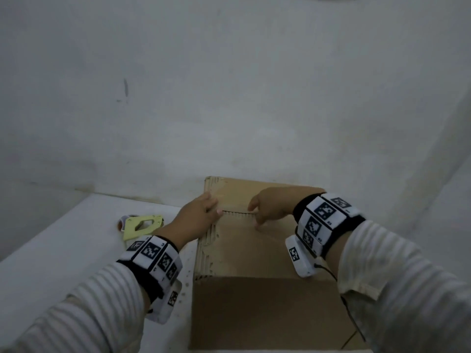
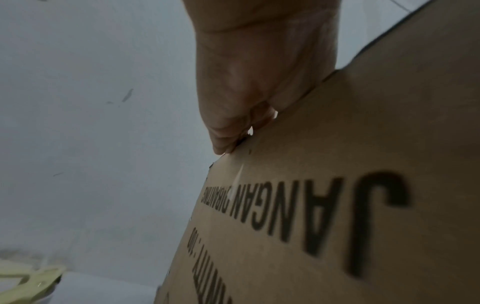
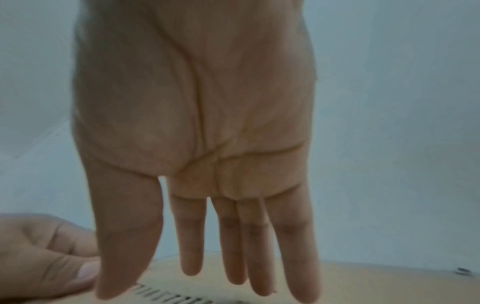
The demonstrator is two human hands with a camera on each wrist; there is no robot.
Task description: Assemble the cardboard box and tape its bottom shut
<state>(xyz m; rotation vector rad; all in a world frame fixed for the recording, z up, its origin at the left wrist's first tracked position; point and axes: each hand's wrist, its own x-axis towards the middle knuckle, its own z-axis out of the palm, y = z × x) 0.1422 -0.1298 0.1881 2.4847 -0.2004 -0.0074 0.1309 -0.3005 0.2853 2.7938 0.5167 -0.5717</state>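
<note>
Fingers: left hand [image 1: 198, 217] presses straight fingers [image 2: 223, 142] on the flap edge; right hand [image 1: 270, 208] hovers, fingers [image 3: 191, 242] extended, holding nothing
Cardboard box [image 1: 254, 253]: upturned on the white table [image 1: 63, 238], flaps folded so the seam [image 1: 237, 212] meets for taping
Tape dispenser [image 1: 141, 224]: left, within reach

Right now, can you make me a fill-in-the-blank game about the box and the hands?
1. Both hands rest on top of the cardboard ____.
2. The yellow tape dispenser lies on the person's ____ side of the box.
3. The right hand has its fingers ____, holding nothing.
4. The left hand is at the box's ____ edge.

Missing words: box; left; straight; left
</note>
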